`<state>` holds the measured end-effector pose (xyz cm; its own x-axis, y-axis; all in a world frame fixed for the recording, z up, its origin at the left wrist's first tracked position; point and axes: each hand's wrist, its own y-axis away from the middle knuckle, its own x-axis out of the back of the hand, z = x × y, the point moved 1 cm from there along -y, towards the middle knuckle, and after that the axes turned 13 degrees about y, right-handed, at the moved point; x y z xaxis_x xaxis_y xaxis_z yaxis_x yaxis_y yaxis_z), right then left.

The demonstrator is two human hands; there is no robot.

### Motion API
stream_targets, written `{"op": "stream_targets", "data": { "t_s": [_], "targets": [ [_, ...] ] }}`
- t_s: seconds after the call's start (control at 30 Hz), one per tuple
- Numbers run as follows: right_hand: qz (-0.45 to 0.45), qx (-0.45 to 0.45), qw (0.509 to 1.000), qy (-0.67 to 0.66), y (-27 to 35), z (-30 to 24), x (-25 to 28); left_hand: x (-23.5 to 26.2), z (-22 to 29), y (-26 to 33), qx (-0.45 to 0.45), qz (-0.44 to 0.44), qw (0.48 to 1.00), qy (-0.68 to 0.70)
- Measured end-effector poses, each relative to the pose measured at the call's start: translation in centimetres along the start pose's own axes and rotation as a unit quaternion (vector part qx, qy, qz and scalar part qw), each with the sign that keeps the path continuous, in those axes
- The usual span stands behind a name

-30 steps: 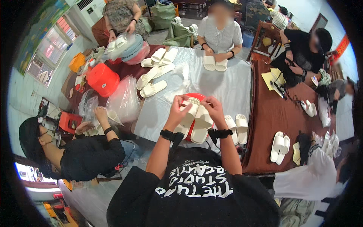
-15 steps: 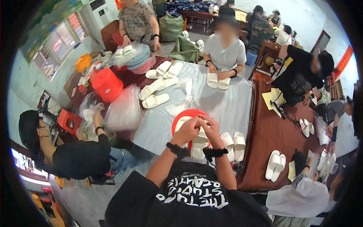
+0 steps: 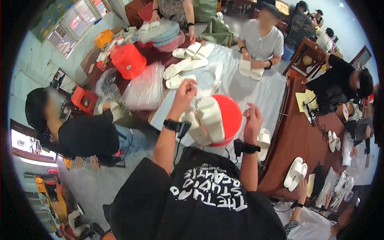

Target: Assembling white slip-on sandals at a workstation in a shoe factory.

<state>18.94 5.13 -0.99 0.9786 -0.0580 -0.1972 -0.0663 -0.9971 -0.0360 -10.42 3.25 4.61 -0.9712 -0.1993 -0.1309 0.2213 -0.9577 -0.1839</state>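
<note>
2 cream slippers [image 3: 212, 120] lie over the red stand [image 3: 232, 114]'s left edge. Left hand [image 3: 184, 97] and right hand [image 3: 253, 122] are bent; can't tell if either pinches anything. Soft touches should keep slippers steady.

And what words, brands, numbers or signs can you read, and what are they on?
Black T-shirt: big white lettering, but I don't copy printed words out.
Red plastic bucket or stool on the table: small mark on its side, too small to read.
Yellow papers: too small to tell.
White slippers between the hands: no lettering visible.
</note>
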Motion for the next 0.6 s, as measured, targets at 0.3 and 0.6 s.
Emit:
{"op": "stream_targets", "data": {
  "t_s": [0.3,0.6],
  "targets": [
    [0.038,-0.082,0.995,-0.029,-0.3,1.5,2.6,9.0,-2.4,-3.5,0.045,0.152,0.985,0.07],
    [0.053,-0.131,0.99,-0.029,0.1,2.3,4.5,13.2,-6.2,-6.5,0.049,0.175,0.979,-0.09]
  ]
}}
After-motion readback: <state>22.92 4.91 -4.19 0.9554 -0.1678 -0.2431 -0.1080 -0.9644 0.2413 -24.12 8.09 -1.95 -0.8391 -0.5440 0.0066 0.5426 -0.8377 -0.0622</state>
